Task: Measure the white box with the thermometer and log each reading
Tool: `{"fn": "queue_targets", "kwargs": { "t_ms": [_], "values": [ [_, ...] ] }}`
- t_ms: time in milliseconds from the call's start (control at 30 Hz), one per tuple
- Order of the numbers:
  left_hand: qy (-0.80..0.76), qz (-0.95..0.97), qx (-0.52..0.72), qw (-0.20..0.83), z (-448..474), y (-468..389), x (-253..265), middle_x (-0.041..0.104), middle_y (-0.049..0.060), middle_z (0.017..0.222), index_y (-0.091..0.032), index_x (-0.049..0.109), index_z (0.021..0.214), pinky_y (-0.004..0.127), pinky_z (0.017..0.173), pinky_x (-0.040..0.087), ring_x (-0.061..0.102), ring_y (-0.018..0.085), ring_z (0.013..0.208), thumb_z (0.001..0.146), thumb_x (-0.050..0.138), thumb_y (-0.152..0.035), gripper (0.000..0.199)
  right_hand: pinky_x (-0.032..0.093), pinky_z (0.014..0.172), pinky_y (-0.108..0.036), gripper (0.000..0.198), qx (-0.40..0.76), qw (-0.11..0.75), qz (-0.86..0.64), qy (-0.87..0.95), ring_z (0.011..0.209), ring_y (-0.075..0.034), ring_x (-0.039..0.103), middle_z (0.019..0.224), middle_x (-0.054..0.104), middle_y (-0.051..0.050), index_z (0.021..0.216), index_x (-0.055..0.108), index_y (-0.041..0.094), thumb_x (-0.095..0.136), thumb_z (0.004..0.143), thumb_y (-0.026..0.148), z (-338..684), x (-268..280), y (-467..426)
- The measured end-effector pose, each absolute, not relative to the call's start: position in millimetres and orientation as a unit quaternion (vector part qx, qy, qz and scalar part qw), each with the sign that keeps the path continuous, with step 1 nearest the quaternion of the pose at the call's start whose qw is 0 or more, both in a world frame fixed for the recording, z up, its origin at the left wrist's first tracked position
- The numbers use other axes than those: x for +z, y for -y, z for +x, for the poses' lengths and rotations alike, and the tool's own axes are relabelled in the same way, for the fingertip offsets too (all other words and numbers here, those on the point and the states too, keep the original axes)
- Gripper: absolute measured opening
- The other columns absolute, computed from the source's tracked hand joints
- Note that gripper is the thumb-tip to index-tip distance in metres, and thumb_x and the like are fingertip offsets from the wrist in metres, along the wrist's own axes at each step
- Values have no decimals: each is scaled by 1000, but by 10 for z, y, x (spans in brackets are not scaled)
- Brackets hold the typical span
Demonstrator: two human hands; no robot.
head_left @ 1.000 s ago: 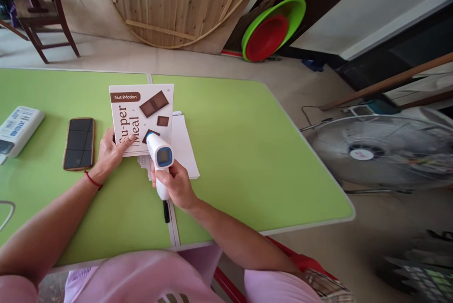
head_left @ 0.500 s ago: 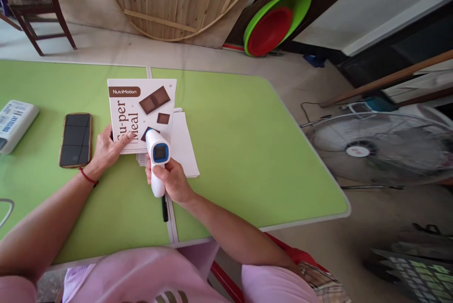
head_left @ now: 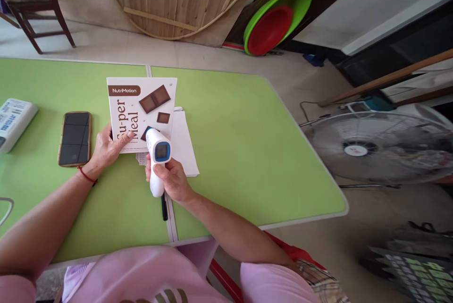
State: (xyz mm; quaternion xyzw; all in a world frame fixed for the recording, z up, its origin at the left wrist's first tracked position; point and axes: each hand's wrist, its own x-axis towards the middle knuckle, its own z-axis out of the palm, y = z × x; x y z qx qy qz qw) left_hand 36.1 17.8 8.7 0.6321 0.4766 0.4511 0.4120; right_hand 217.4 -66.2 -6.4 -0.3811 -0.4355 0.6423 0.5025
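My left hand (head_left: 109,146) grips the lower left corner of a white box (head_left: 122,112) printed "NutriMotion" and "Su-per Meal" with chocolate pieces, its thumb across the front. In my right hand (head_left: 173,178) is a white infrared thermometer (head_left: 155,178) with a blue-rimmed screen, held by its handle. Its nose points at the box's lower right part; whether they touch I cannot tell. Behind the box lies a stack of white paper (head_left: 186,147), partly covered. A black pen (head_left: 164,208) rests below the thermometer, along the table's seam.
On the green table (head_left: 247,152), a phone (head_left: 75,138) in a brown case lies left of my left hand. Farther left sits a white box-shaped device (head_left: 16,121). A large fan (head_left: 357,149) stands beyond the table's right edge. Green and red basins (head_left: 271,29) lean at the back.
The thermometer's screen looks lighter than before, and its head has shifted very slightly right. The box and both hands have stayed almost still.
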Motion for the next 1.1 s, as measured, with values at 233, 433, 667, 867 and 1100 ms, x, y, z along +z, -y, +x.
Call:
{"fn": "queue_targets", "kwargs": {
  "t_ms": [233, 433, 667, 867, 1100],
  "values": [
    [-466, 637, 454, 414, 357, -188, 62, 71, 11, 105, -16, 66, 101, 41, 83, 57, 68, 31, 98, 81, 70, -58, 47, 43, 54, -30, 43, 631, 499, -400, 440, 56, -13, 53, 65, 61, 0, 79, 57, 19, 69, 76, 61, 2175, -52, 659],
    [-464, 642, 456, 407, 350, -192, 51, 72, 10, 104, -17, 66, 104, 41, 80, 57, 69, 30, 95, 82, 70, -58, 47, 43, 55, -30, 43, 627, 486, -410, 450, 58, -13, 53, 67, 59, 1, 82, 57, 20, 69, 76, 60, 2172, -49, 661],
    [-474, 639, 451, 405, 352, -193, 40, 72, 11, 103, -15, 66, 105, 41, 78, 57, 69, 30, 94, 80, 71, -59, 51, 44, 57, -30, 41, 626, 498, -405, 443, 60, -13, 54, 70, 60, 0, 87, 58, 20, 69, 77, 59, 2162, -85, 678],
    [-480, 636, 453, 400, 348, -205, 15, 72, 11, 102, -15, 65, 106, 41, 76, 58, 69, 31, 93, 79, 72, -60, 53, 44, 57, -30, 41, 631, 492, -408, 440, 60, -13, 54, 70, 59, 0, 86, 58, 20, 70, 76, 58, 2165, -84, 675],
    [-482, 626, 450, 417, 365, -199, 33, 71, 11, 104, -15, 63, 109, 41, 77, 57, 68, 30, 94, 77, 72, -61, 56, 44, 57, -30, 43, 625, 486, -421, 442, 62, -14, 53, 73, 60, -1, 87, 59, 19, 70, 75, 60, 2182, -80, 680]
  ]
}}
